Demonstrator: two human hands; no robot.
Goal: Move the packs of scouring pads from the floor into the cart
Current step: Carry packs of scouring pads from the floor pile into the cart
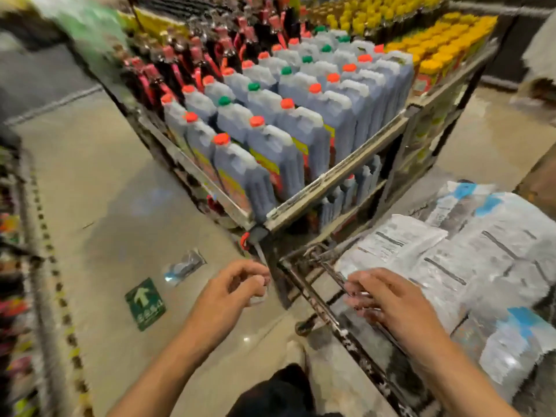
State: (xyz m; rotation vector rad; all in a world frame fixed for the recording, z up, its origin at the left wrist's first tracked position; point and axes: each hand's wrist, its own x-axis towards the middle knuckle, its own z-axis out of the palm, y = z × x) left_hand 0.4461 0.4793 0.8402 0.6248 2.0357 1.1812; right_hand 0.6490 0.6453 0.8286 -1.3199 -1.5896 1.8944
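Note:
One clear pack of scouring pads [184,266] lies on the tan floor, left of the cart's corner. The metal cart [316,299] stands at the lower right and holds several white and blue packs [469,260]. My left hand [237,285] hovers over the floor just right of the lying pack, fingers curled with nothing clearly in them. My right hand [388,299] reaches over the cart's rim, fingers spread above the packs inside. The view is blurred.
A display shelf [331,176] of jugs with red and green caps stands right behind the cart's corner. A green arrow sticker [145,302] is on the floor. Shelving [18,266] runs along the left edge. My dark shoe [279,392] shows at the bottom.

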